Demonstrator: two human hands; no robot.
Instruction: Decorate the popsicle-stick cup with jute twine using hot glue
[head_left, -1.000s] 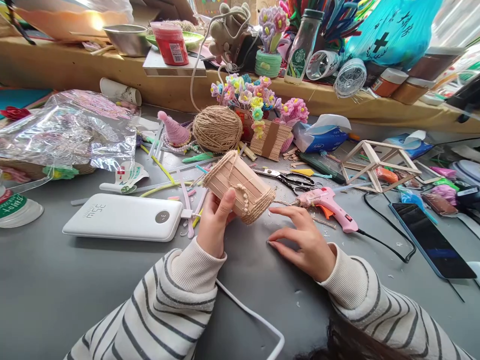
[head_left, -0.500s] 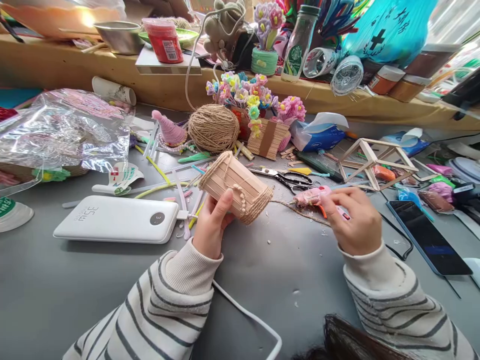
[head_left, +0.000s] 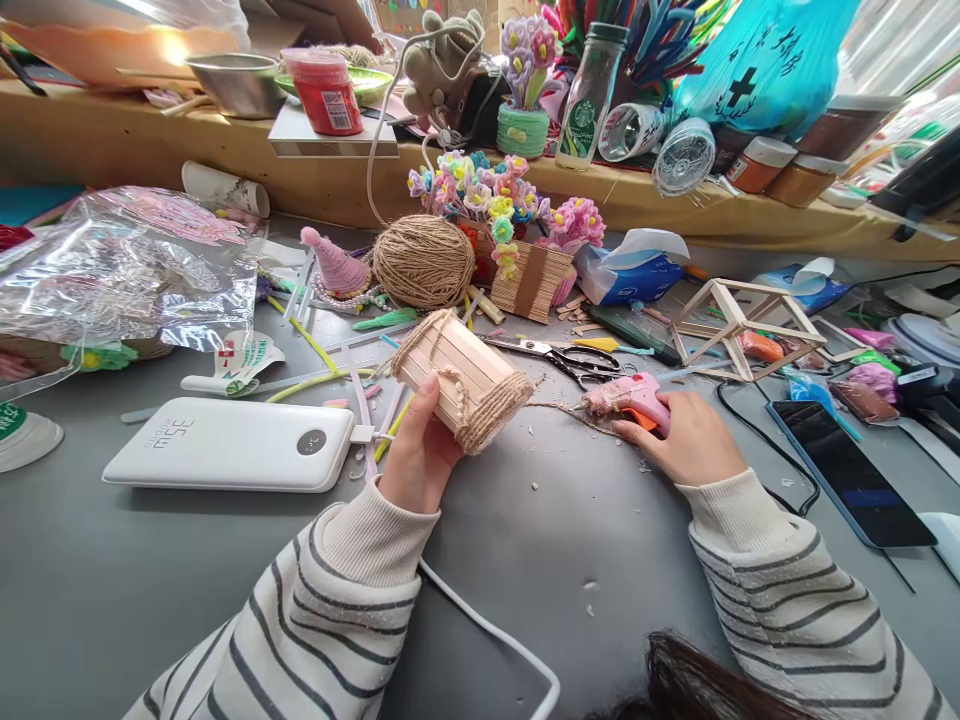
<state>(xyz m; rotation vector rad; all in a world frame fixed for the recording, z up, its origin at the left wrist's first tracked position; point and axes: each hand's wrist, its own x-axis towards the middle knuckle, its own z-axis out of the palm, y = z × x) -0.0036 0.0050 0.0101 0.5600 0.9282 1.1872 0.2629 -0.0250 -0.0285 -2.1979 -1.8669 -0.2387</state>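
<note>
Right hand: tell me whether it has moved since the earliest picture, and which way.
Yes: judged against the phone, the right hand has moved rightward, closer to it, and now is at the pink glue gun.

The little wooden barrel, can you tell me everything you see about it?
The wooden barrel has pale, flat slats side by side, with brown cord that looks like twine wound round both ends. A twisted cord curls along its side. It is tilted, one end toward the lower right. The left hand grips it, thumb against its side, over the gray table.
</note>
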